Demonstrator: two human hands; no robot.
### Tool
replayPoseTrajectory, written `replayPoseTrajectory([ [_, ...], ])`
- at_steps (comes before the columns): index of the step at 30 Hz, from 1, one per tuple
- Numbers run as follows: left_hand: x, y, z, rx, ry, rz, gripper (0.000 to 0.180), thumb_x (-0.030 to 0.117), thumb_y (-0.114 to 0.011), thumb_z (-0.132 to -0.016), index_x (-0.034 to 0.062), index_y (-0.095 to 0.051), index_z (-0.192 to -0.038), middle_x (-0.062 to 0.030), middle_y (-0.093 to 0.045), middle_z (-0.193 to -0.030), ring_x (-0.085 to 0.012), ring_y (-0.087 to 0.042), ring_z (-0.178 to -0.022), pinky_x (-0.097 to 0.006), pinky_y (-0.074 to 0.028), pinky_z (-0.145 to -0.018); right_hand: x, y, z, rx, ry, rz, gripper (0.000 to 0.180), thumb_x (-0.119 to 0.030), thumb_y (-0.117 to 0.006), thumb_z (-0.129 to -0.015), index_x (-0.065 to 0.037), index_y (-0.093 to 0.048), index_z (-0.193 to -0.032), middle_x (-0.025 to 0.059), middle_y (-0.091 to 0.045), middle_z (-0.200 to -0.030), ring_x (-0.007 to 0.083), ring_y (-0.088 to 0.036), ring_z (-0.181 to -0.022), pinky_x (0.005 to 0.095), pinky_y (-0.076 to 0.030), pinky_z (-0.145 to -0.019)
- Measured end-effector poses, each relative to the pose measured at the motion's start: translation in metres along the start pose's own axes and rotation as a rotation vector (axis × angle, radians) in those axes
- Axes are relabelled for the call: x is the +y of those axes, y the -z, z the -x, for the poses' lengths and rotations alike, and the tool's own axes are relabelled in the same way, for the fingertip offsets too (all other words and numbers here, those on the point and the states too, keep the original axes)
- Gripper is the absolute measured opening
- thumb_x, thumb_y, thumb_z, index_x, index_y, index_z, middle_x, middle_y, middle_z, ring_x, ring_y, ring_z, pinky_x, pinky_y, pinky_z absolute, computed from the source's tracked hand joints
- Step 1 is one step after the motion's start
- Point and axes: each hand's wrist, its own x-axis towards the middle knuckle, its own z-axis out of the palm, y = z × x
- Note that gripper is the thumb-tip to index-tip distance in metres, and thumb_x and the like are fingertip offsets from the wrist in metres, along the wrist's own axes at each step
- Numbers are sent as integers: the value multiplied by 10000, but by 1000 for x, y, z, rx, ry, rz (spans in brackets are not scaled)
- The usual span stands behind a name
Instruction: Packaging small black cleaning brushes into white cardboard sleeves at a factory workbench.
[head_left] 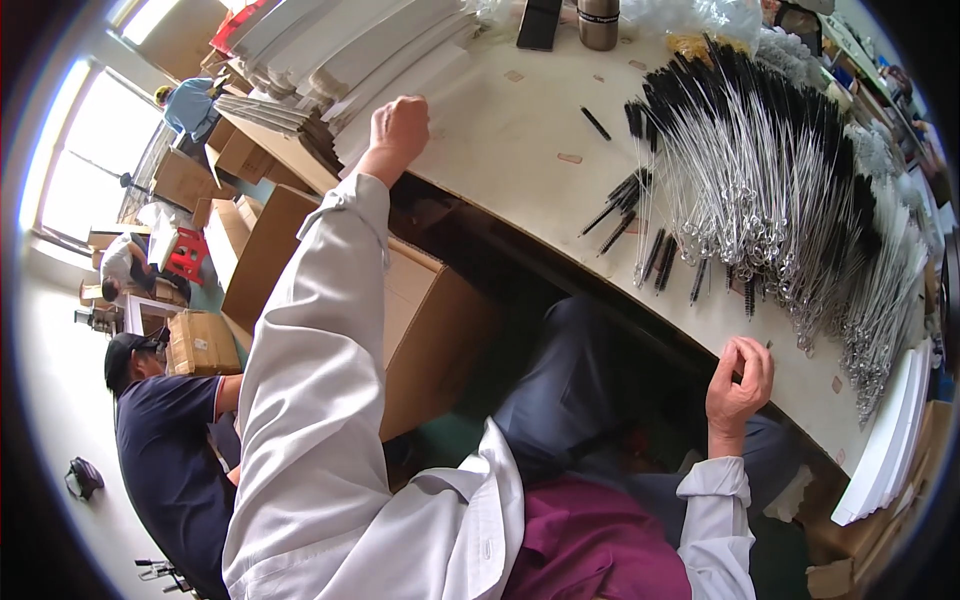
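My left hand (400,130) is closed in a fist at the table's left edge, beside a stack of white sheets (400,60). What it holds, if anything, is hidden. At the near edge of the table, my right hand (738,392) has its fingers curled and thumb drawn in; I cannot make out anything in them. Beyond it lies a large heap of thin wire brushes (750,160), black bristles pointing away and looped wire ends toward me. Several short black brushes (625,205) lie loose to the left of the heap, with a single one (595,123) apart.
The pale tabletop (500,150) carries a dark phone (540,24), a metal flask (598,24) and a clear plastic bag (715,25) at the back. An open cardboard box (420,330) stands below my left arm. A person in a dark shirt (170,450) sits at the left.
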Motion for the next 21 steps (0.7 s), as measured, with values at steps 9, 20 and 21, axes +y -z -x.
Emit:
replayPoseTrajectory([
  [9,-16,-42,-9,203,-53,-267,116,109,-602,-857,105,-681,-942,-122,-666,-945,-311,-683,-918,-415,-586,-760,-2,4,0,51,-45,50,47,-11,-694,-886,-25,-699,-931,128,-689,-974,273,-678,-830,346,-570,-651],
  [20,112,8,81,97,-54,777,229,137,-696,-955,23,-718,-1152,-121,-746,-1041,-226,-720,-927,-352,-556,-860,-2,41,-7,49,-108,-277,72,-49,-719,-863,-46,-687,-928,112,-705,-943,302,-691,-836,379,-577,-734],
  [21,140,23,87,109,-101,809,223,125,-690,-962,15,-716,-1154,-114,-751,-1043,-211,-722,-930,-339,-554,-867,9,65,-4,101,-50,-181,74,-53,-715,-873,-44,-689,-942,114,-706,-950,299,-692,-838,372,-579,-738],
])
